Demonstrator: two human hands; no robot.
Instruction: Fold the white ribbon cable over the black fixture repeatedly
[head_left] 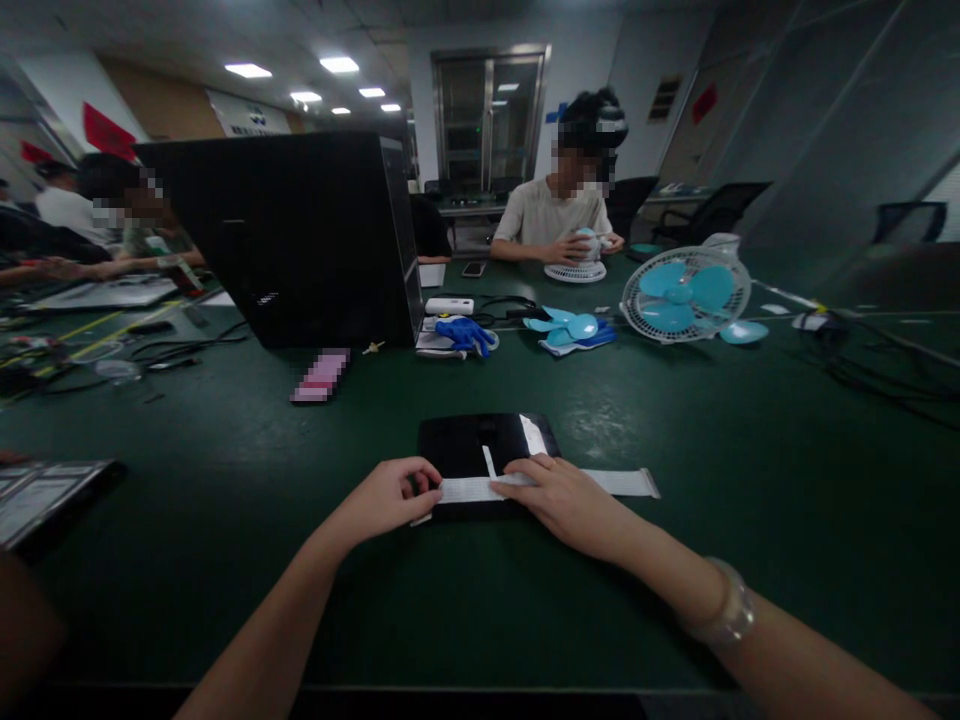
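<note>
A long white flat ribbon cable point(621, 483) lies crosswise over a black flat rectangular device point(457, 435), its right end with a darker edge reaching past the device onto the table. My left hand point(394, 495) pinches the cable's left end between thumb and forefinger at the device's left side. Laid over the middle of the cable, my right hand point(562, 495) has its fingers stretched out and touching it, hiding part of it. A narrow white strip point(489, 461) runs upward from the cable on the device. Another white piece point(533, 434) lies near the device's upper right.
Beyond are a black computer case point(285, 240), a phone point(321, 376), keys point(373, 347), blue gloves point(465, 335), a fan point(684, 290) and loose light-blue blades point(566, 325). A co-worker across the table point(750, 600) handles a fan part point(589, 250). Cables point(855, 350) lie at right.
</note>
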